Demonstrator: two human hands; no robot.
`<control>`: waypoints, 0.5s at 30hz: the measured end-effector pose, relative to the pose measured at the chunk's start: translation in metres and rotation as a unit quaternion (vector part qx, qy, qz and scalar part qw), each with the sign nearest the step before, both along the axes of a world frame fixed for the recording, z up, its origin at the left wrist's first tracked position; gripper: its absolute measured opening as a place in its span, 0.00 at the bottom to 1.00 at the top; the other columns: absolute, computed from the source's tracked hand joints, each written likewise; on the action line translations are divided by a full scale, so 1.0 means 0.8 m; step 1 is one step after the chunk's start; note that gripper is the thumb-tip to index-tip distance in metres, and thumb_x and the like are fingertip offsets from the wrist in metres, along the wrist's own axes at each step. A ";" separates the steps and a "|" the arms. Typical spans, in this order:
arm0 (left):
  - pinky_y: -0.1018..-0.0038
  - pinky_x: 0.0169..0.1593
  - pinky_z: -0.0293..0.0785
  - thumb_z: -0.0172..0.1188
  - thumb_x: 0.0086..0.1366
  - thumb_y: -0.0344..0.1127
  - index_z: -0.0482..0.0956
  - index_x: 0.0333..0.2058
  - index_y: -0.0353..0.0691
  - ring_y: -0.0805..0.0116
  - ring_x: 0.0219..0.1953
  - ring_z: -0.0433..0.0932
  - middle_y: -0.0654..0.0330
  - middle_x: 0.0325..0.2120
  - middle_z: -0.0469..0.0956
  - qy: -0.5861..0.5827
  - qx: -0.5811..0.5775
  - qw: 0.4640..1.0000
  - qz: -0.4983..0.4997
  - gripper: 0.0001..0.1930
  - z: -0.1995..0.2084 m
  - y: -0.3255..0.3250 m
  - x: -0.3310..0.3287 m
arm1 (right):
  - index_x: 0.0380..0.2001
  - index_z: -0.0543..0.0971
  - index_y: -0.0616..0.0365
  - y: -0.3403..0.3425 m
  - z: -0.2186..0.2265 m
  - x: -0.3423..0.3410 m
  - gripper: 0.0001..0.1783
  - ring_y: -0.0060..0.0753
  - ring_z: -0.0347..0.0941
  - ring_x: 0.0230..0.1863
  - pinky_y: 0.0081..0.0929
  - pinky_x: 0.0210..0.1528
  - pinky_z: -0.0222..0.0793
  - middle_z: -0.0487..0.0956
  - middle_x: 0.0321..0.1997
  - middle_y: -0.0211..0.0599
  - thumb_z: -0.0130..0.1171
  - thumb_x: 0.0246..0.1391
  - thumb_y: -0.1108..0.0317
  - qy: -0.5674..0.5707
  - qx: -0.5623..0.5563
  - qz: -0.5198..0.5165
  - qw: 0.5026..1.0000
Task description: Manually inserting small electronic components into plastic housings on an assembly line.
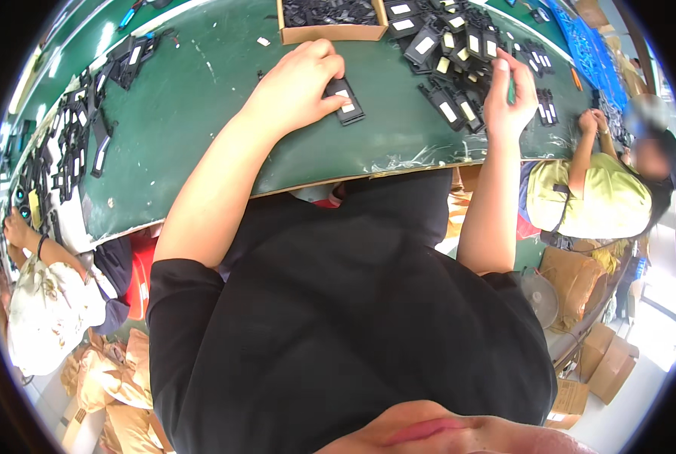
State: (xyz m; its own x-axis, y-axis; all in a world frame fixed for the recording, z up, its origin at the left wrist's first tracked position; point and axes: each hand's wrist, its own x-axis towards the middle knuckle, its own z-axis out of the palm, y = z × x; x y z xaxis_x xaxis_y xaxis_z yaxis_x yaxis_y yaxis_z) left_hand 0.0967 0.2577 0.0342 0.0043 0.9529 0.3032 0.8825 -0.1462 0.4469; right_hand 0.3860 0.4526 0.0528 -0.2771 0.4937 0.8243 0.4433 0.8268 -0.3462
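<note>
On the green work table [202, 144], my left hand [304, 85] is closed around a flat, black rectangular plastic part [349, 113] with a white label. Its thumb presses on the label, and the part lies on or just above the table. My right hand [512, 98] reaches to the near right side of a heap of similar black plastic parts [444, 64] with white and pale yellow labels. Thumb and index fingertips come together in a pinch at the lower end of one labelled part [491, 49]; the exact grip is small to see.
An open cardboard box [334, 32] of small black pieces stands at the far middle. More black parts [73, 140] line the table's left side. Co-workers sit at left [54, 303] and right [595, 193]. A blue mesh sheet [587, 53] lies far right.
</note>
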 end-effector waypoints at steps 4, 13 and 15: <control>0.61 0.50 0.78 0.76 0.54 0.37 0.77 0.39 0.38 0.55 0.49 0.78 0.57 0.40 0.77 0.016 0.000 1.000 -0.015 0.19 -0.002 0.006 0.000 | 0.48 0.85 0.66 -0.105 -0.005 -0.059 0.19 0.20 0.77 0.34 0.18 0.35 0.71 0.85 0.38 0.36 0.50 0.72 0.63 0.148 -0.285 0.233 0.918; 0.62 0.50 0.79 0.77 0.52 0.41 0.80 0.35 0.37 0.56 0.47 0.80 0.57 0.38 0.82 0.017 -0.016 1.000 0.018 0.18 -0.002 0.003 0.001 | 0.32 0.81 0.66 -0.150 -0.058 -0.119 0.04 0.17 0.79 0.32 0.21 0.39 0.75 0.84 0.29 0.32 0.59 0.60 0.78 0.076 -0.446 0.238 0.859; 0.62 0.50 0.79 0.76 0.53 0.41 0.82 0.33 0.36 0.57 0.47 0.80 0.59 0.37 0.82 0.021 0.001 1.000 0.007 0.16 -0.007 0.004 0.000 | 0.30 0.79 0.66 -0.152 -0.057 -0.122 0.04 0.17 0.79 0.33 0.21 0.40 0.75 0.83 0.28 0.31 0.59 0.60 0.79 0.072 -0.450 0.234 0.859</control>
